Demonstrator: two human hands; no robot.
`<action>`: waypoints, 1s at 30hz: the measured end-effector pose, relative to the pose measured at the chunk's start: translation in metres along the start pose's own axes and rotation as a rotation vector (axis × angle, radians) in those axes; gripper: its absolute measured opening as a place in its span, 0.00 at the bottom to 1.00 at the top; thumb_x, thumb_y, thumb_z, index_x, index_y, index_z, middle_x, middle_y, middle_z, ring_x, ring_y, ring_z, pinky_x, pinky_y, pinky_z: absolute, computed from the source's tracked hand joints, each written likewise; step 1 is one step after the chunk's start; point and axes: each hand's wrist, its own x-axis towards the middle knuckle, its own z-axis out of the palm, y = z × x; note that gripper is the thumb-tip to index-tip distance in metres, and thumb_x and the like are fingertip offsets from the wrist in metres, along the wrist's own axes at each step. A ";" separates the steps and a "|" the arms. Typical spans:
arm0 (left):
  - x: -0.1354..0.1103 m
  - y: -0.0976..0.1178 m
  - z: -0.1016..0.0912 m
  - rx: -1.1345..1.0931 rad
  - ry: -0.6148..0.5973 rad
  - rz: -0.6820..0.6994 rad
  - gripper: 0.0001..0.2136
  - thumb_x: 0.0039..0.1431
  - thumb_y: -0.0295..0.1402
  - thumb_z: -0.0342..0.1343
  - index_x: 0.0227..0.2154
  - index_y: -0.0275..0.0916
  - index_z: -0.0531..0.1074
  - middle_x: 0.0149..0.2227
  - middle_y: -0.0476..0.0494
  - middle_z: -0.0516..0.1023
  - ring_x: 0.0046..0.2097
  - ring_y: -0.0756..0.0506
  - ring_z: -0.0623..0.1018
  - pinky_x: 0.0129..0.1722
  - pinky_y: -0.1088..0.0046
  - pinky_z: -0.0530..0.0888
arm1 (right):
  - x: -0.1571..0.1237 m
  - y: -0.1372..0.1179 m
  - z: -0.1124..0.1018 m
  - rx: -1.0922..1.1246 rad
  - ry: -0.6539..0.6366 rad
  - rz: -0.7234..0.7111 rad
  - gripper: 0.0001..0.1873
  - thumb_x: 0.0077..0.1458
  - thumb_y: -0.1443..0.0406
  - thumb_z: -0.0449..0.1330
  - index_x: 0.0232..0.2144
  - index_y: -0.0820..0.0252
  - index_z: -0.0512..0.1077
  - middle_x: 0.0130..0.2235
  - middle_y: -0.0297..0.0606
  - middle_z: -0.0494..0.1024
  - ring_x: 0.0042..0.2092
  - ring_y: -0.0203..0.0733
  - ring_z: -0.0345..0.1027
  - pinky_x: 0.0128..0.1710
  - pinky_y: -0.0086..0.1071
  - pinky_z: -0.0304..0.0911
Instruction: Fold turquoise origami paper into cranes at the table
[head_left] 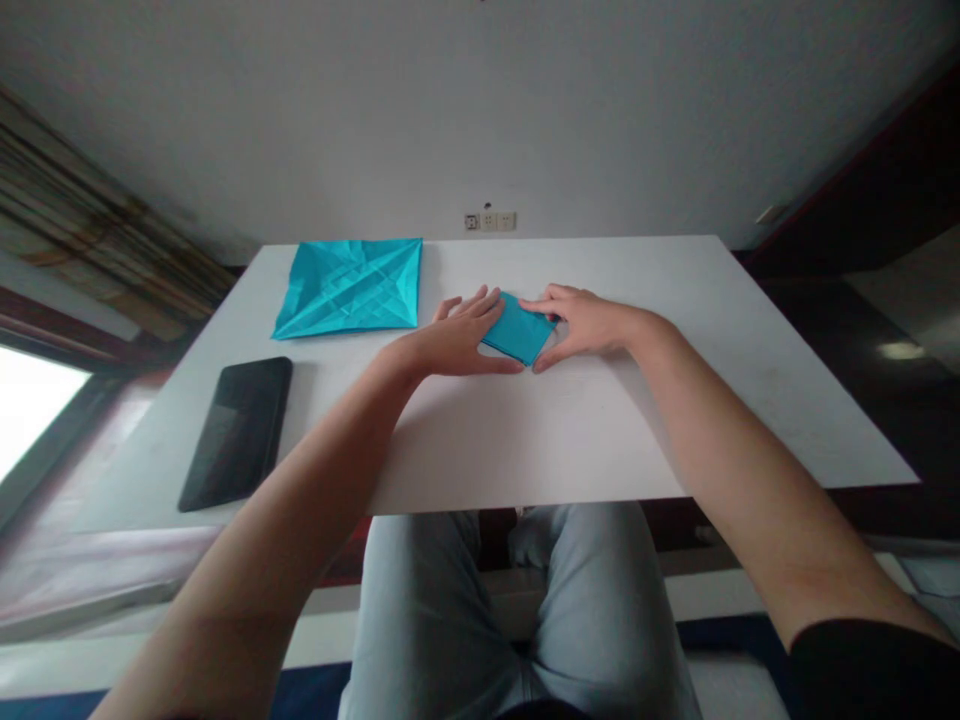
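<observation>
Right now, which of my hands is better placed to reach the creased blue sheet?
Probably your left hand: it is nearer the creased blue sheet, while your right hand is farther off, across the folded blue paper.

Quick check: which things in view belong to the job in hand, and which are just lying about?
In use: folded blue paper, touched by the left hand and right hand; white table beneath.

Seemingly lying about: creased blue sheet; black tablet-like device. Neither hand touches them.

A folded turquoise paper is lying flat on the desk, forming a diamond. One corner is pointing nearward.
</observation>
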 end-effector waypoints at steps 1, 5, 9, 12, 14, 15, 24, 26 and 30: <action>0.000 -0.002 -0.003 -0.010 0.032 0.009 0.54 0.60 0.66 0.71 0.82 0.41 0.66 0.85 0.24 0.60 0.86 0.19 0.56 0.84 0.40 0.48 | 0.000 -0.001 -0.001 0.003 0.000 -0.003 0.58 0.38 0.40 0.87 0.71 0.40 0.82 0.50 0.42 0.78 0.51 0.61 0.76 0.56 0.50 0.74; 0.000 -0.005 -0.015 -0.011 0.128 0.062 0.29 0.64 0.51 0.70 0.67 0.51 0.85 0.74 0.37 0.81 0.77 0.23 0.75 0.82 0.43 0.58 | 0.000 -0.006 -0.004 0.016 -0.020 -0.001 0.48 0.44 0.42 0.86 0.67 0.38 0.84 0.49 0.40 0.78 0.49 0.58 0.77 0.52 0.47 0.75; 0.001 -0.004 -0.022 -0.052 0.188 0.114 0.22 0.63 0.35 0.66 0.59 0.50 0.89 0.64 0.42 0.89 0.67 0.30 0.85 0.75 0.50 0.71 | -0.001 -0.010 -0.005 0.048 -0.007 -0.027 0.47 0.43 0.44 0.87 0.65 0.38 0.85 0.48 0.40 0.79 0.50 0.58 0.76 0.53 0.48 0.76; 0.003 -0.002 -0.022 -0.089 0.232 0.148 0.18 0.61 0.33 0.66 0.53 0.46 0.91 0.58 0.41 0.92 0.62 0.31 0.88 0.70 0.54 0.76 | -0.001 -0.012 -0.006 0.059 0.021 -0.055 0.48 0.40 0.45 0.88 0.65 0.41 0.86 0.51 0.42 0.79 0.54 0.61 0.74 0.59 0.52 0.75; 0.004 0.000 -0.021 -0.098 0.257 0.160 0.15 0.61 0.34 0.68 0.49 0.45 0.91 0.55 0.40 0.93 0.59 0.31 0.89 0.68 0.54 0.77 | 0.000 -0.011 -0.007 0.043 0.048 -0.066 0.47 0.43 0.47 0.87 0.66 0.43 0.85 0.52 0.44 0.79 0.57 0.64 0.73 0.63 0.55 0.73; 0.004 0.001 -0.021 -0.096 0.262 0.161 0.14 0.60 0.34 0.68 0.47 0.44 0.91 0.54 0.39 0.93 0.58 0.31 0.89 0.67 0.55 0.77 | 0.000 -0.010 -0.008 0.032 0.066 -0.070 0.46 0.45 0.48 0.86 0.66 0.45 0.85 0.53 0.46 0.79 0.58 0.64 0.73 0.64 0.57 0.72; 0.002 -0.002 -0.014 -0.004 0.317 -0.031 0.15 0.60 0.32 0.69 0.49 0.43 0.90 0.48 0.39 0.93 0.49 0.33 0.89 0.53 0.62 0.79 | -0.002 -0.011 -0.011 0.056 0.123 -0.130 0.35 0.48 0.60 0.81 0.61 0.45 0.88 0.56 0.45 0.84 0.59 0.63 0.75 0.67 0.59 0.70; 0.002 -0.003 -0.014 -0.030 0.289 -0.003 0.15 0.61 0.34 0.69 0.50 0.43 0.90 0.47 0.40 0.93 0.47 0.34 0.89 0.52 0.63 0.79 | -0.002 -0.012 -0.011 0.078 0.112 -0.133 0.31 0.50 0.61 0.79 0.58 0.46 0.89 0.56 0.44 0.85 0.58 0.62 0.77 0.64 0.56 0.73; 0.003 -0.006 -0.013 -0.072 0.226 0.107 0.14 0.64 0.38 0.69 0.50 0.42 0.88 0.52 0.39 0.92 0.53 0.34 0.89 0.57 0.61 0.80 | -0.001 -0.009 -0.011 0.086 0.082 -0.155 0.28 0.50 0.60 0.78 0.56 0.43 0.90 0.55 0.42 0.86 0.59 0.62 0.78 0.66 0.57 0.73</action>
